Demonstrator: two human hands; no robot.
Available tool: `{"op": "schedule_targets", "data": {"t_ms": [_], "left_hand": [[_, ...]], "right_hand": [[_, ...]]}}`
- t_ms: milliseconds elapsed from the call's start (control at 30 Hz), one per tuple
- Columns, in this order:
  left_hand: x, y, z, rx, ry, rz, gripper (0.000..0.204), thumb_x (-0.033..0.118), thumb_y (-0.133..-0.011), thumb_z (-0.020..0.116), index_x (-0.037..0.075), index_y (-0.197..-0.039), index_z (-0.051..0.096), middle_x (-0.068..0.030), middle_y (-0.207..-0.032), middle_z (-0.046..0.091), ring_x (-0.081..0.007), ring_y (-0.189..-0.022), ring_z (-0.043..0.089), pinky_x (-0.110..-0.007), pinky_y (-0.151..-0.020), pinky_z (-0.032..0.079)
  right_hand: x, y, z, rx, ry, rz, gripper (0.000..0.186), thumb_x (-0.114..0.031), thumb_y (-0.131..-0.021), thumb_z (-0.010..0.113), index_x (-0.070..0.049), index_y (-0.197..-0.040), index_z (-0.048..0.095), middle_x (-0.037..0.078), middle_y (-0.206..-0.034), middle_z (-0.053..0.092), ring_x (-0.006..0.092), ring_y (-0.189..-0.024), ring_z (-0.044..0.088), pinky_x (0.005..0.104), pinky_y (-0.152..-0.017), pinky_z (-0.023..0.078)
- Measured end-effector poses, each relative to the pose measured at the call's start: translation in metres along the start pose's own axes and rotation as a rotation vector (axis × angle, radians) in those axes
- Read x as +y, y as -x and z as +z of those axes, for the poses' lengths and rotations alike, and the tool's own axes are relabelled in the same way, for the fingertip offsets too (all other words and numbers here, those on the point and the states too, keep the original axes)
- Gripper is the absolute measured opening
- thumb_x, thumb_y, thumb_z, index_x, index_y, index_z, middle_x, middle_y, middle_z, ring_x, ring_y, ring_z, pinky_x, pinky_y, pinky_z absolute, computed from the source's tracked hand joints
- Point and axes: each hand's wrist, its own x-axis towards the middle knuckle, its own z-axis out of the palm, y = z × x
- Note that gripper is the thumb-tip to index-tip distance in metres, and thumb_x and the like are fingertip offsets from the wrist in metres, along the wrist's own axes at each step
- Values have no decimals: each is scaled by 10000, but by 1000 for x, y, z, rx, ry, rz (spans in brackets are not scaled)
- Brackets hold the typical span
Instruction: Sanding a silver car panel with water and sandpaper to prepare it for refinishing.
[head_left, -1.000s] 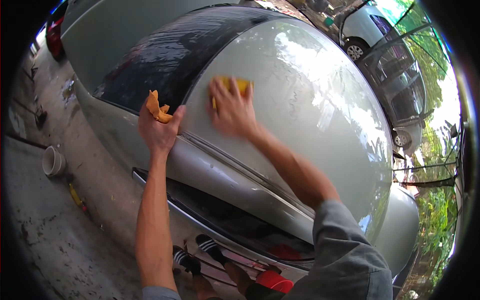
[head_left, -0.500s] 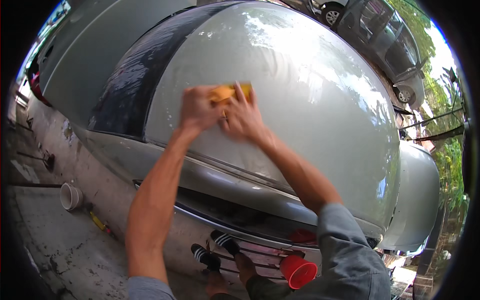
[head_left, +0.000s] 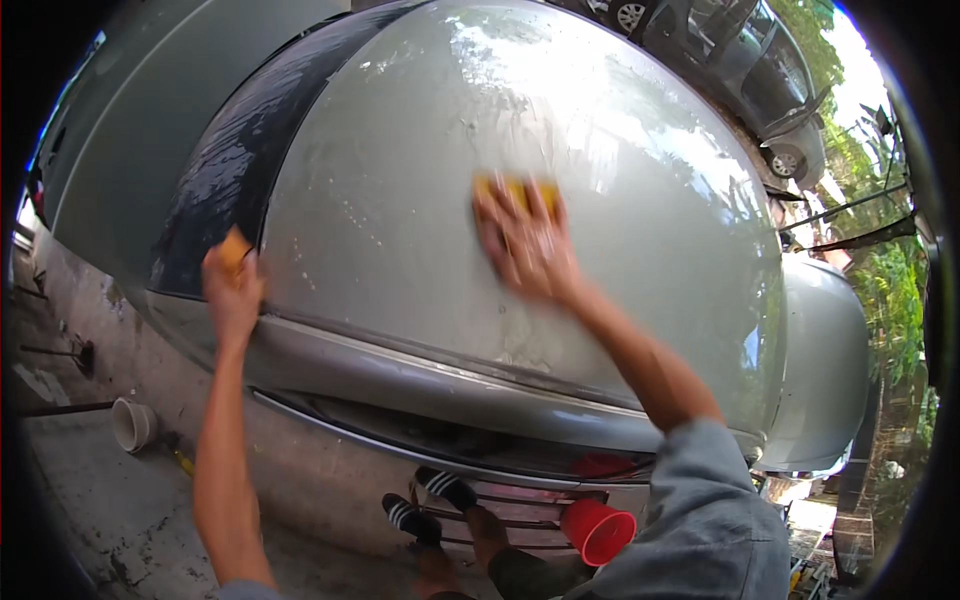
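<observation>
My left hand [head_left: 231, 292] grips an orange cloth [head_left: 234, 243] at the left edge of the silver car roof [head_left: 390, 190], beside the dark glass panel [head_left: 215, 170]. My right hand [head_left: 525, 242] lies on a yellow sponge [head_left: 515, 186] pressed on the middle of the wet roof, its fingers over the sponge and slightly blurred. Small droplets and wet streaks show on the paint.
My feet in striped slides [head_left: 408, 517] stand on a slatted step below the roof, beside a red bucket [head_left: 598, 530]. A white pail [head_left: 133, 426] sits on the concrete at left. Another car [head_left: 755, 70] and green plants [head_left: 885, 330] are at right.
My hands met near the roof's middle half a second ago; now they are apart, the left moved down-left with the cloth, the right moved rightward with the sponge.
</observation>
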Motion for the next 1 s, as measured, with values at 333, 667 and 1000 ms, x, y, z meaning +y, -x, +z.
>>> {"op": "schedule_targets", "data": {"t_ms": [333,667,1000], "left_hand": [[-18,37,26,95,129,-353,634,437,-854,711,16,-1290,527,-141,-1143,632,-299,-1033,618,-374,-903,470],[-8,34,16,181,-85,-244,544,411,-841,694,17,-1193,568,-161,-1051,650,-339,-966,639,-411,-854,494],[2,33,15,201,-129,-247,542,476,-826,621,30,-1126,550,-171,-1060,606,-369,-1066,570,-480,-999,399]], "right_hand": [[-44,-157,49,21,35,156,595,-379,-970,400,-207,-1528,283,83,-1599,258,442,-1457,185,725,-1094,165],[-195,-141,70,47,27,-80,597,-459,-974,363,-188,-1506,342,104,-1593,266,509,-1441,169,806,-1034,97],[-207,-160,72,-16,11,-94,608,-452,-993,323,-153,-1522,300,124,-1591,253,504,-1445,158,768,-1071,75]]}}
